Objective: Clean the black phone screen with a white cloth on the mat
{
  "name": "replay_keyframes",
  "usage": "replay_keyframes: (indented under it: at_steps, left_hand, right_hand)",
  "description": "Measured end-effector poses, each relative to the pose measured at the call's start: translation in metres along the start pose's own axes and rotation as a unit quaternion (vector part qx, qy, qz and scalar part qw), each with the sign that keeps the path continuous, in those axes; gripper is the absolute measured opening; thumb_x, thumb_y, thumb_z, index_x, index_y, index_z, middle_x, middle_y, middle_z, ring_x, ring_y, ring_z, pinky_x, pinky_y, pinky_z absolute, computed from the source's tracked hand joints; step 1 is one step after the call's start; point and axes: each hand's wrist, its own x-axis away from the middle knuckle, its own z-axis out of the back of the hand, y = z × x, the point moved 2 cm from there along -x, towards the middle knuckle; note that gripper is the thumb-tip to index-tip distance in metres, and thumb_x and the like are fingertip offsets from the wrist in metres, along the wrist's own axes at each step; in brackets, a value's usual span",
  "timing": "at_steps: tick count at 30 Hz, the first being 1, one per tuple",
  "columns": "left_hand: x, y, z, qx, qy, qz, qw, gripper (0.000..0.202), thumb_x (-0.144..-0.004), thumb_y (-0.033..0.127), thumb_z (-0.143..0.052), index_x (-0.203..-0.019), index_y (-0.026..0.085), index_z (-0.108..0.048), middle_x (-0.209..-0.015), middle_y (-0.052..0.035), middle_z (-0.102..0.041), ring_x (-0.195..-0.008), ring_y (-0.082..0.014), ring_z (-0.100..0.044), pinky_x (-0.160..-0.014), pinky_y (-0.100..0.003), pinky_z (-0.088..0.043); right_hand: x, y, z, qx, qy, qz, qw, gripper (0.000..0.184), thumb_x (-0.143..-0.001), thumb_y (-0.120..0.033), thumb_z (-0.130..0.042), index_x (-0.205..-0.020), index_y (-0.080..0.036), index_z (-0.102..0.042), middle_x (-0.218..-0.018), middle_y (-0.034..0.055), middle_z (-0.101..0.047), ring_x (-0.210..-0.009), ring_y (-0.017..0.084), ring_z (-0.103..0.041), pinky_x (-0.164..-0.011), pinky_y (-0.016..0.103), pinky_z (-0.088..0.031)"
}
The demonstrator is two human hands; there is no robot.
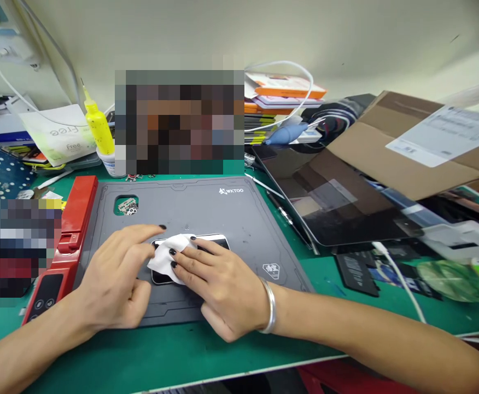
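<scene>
slvr bangle [272, 307], blk nails [172, 251]

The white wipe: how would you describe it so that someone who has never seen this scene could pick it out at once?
Find the grey mat on the green table, then the phone lying on it. The white wipe lies over part of the phone, under the fingers of the right hand. Unlike the hard-edged phone, it is thin, creased and plain white.

A phone [221, 239] with a dark face and pale edging lies flat on the gray mat [206, 210], its long side running left to right. A thin white tissue [164, 258], creased and loosely spread, lies over its left part, partly hidden under the right hand's fingers [196, 268].
</scene>
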Motion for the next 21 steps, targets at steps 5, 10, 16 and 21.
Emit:
replay_keyframes:
  at_steps: [5,10,16,21]
  left_hand:
    - [-0.0044,0.0012,0.0093,0.094,0.069,0.004,0.993,0.033,-0.074,-0.007,-0.043,-0.071,0.024,-0.033,-0.056,0.0057,-0.042,-0.052,-0.0121,-0.039,-0.049,-0.027,-0.033]
    - [-0.0039,0.0045,0.0042,0.115,0.041,-0.009,0.993,0.033,-0.071,-0.006,-0.040,-0.066,0.024,-0.028,-0.053,0.0060,-0.033,-0.050,-0.0126,-0.029,-0.050,-0.031,-0.025]
    - [-0.0066,0.0050,0.0023,0.092,0.016,-0.012,0.996,0.033,-0.068,-0.006,-0.037,-0.064,0.023,-0.023,-0.051,0.0061,-0.028,-0.048,-0.0134,-0.025,-0.050,-0.033,-0.022]
    - [-0.0071,-0.0025,0.0029,0.078,0.019,0.014,0.997,0.031,-0.070,-0.005,-0.039,-0.063,0.023,-0.029,-0.053,0.0051,-0.041,-0.050,-0.0122,-0.040,-0.051,-0.030,-0.030]
  right_hand:
    - [0.0006,0.0003,-0.0011,0.001,-0.028,0.000,1.000,0.059,-0.068,-0.025,-0.049,-0.119,0.000,-0.065,-0.129,0.0221,-0.063,-0.117,0.032,-0.059,-0.109,0.054,-0.039]
    - [-0.0001,0.0005,-0.0012,0.003,-0.031,-0.001,1.000,0.057,-0.069,-0.025,-0.048,-0.118,-0.001,-0.066,-0.128,0.0221,-0.064,-0.115,0.032,-0.059,-0.106,0.053,-0.041]
    - [-0.0002,-0.0002,-0.0010,0.005,0.003,0.007,1.000,0.053,-0.070,-0.024,-0.048,-0.113,0.000,-0.067,-0.124,0.0220,-0.066,-0.110,0.032,-0.061,-0.106,0.051,-0.042]
    - [0.0007,0.0001,-0.0035,0.016,-0.002,0.009,1.000,0.054,-0.071,-0.024,-0.049,-0.115,0.001,-0.067,-0.125,0.0227,-0.065,-0.113,0.033,-0.060,-0.105,0.052,-0.042]
